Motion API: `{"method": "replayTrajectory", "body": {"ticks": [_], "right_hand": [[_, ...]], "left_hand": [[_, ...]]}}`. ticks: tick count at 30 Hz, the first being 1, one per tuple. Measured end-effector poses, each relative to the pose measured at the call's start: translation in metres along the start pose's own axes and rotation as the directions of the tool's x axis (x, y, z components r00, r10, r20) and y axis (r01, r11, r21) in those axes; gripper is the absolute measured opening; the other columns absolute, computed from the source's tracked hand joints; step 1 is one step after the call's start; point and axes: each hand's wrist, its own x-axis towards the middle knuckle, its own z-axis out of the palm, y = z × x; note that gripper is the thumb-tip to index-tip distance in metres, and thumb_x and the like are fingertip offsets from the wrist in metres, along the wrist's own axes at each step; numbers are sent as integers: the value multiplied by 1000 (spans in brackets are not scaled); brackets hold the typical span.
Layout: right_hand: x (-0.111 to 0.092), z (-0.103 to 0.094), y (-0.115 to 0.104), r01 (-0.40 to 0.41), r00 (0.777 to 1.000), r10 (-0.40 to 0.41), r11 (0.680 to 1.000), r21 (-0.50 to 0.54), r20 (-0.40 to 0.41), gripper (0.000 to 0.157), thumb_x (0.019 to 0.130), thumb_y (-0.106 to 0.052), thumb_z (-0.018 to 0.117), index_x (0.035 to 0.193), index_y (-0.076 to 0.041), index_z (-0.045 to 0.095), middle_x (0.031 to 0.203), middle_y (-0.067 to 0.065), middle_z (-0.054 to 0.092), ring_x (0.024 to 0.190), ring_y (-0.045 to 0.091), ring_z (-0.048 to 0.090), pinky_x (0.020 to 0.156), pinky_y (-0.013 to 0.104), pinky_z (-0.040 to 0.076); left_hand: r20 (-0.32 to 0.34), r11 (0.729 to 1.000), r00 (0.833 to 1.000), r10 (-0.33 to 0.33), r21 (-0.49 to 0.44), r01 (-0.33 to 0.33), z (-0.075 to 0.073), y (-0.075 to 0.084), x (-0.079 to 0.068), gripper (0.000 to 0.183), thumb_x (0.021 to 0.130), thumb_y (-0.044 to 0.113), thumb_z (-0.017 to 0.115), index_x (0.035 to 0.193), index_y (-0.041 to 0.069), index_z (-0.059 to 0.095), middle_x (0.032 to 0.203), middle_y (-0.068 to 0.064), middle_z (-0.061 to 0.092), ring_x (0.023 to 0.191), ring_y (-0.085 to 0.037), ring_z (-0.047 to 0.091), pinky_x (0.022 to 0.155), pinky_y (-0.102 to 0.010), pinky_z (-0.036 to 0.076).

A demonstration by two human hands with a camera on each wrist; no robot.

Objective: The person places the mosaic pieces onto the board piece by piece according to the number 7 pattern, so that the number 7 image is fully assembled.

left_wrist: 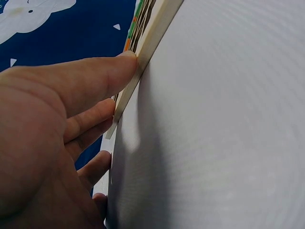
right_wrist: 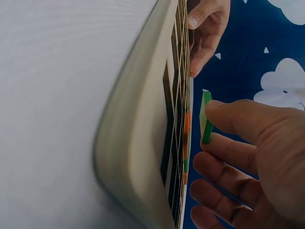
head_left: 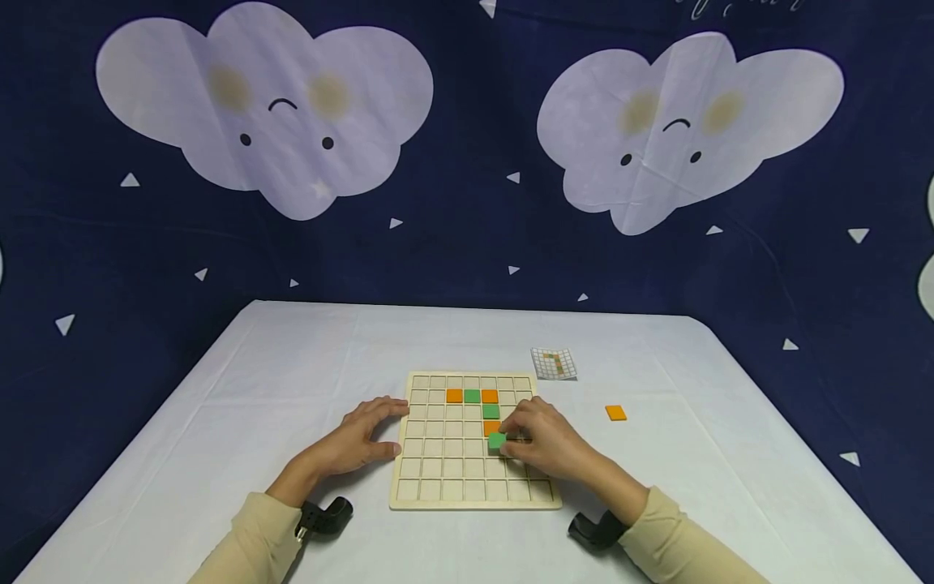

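Observation:
A pale wooden grid board lies on the white table. Set in its squares are orange and green tiles: an orange, green, orange row, with a green tile and an orange tile below the row's right end. My right hand pinches another green square tile between thumb and index finger, just below that orange one. In the right wrist view the pinched tile stands on edge, apart from the board. Along the board's left edge, my left hand rests its thumb and fingertips, the fingers spread.
A loose orange tile lies on the table right of the board. Beyond the board's upper right corner sits a small card printed with a grid and coloured squares. Behind the table hangs a dark blue cloth with clouds.

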Motion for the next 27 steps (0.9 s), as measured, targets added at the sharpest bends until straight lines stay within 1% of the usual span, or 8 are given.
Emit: {"method": "replayTrajectory", "body": {"ticks": [8, 17, 27], "right_hand": [[2, 3, 0, 37, 999, -38, 999, -39, -19, 22, 75, -26, 77, 92, -15, 71, 83, -8, 60, 80, 5, 44, 71, 24, 40], [3, 4, -2, 20, 1000, -20, 999, -50, 13, 19, 75, -29, 77, 90, -18, 72, 89, -10, 62, 81, 5, 44, 71, 23, 39], [5, 6, -1, 56, 998, -55, 996, -74, 16, 17, 75, -26, 77, 88, -17, 72, 88, -8, 63, 79, 6, 43, 69, 22, 37]], "left_hand": [[-1, 1000, 1000, 0, 2, 0, 0, 0, 0, 56, 83, 23, 70, 133, 10, 50, 147, -12, 40, 140, -41, 25, 111, -64, 14], [-1, 1000, 1000, -10, -2, 10, 0, 0, 0, 55, 83, 23, 70, 133, 11, 51, 148, -10, 40, 140, -40, 25, 111, -64, 14], [-4, 1000, 1000, -3, -4, 3, 0, 0, 0, 56, 83, 22, 70, 133, 10, 50, 147, -11, 40, 139, -41, 25, 111, -64, 14]]}}
